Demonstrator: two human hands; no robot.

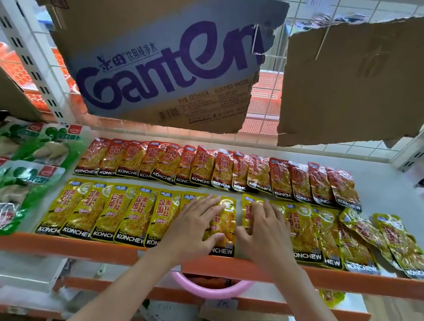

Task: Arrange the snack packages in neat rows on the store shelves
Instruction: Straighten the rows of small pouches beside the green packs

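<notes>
Resting spread flat, both hands (231, 226) press adjacent yellow packets (223, 222) mid front row.

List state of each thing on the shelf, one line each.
red packs: lying flat, tidy overlapped back row
yellow packs: front row, gap mid-row
far-right yellow packs: skewed
green packs: flat, at left
left hand: flat on yellow pack
right hand: flat on yellow pack
</notes>
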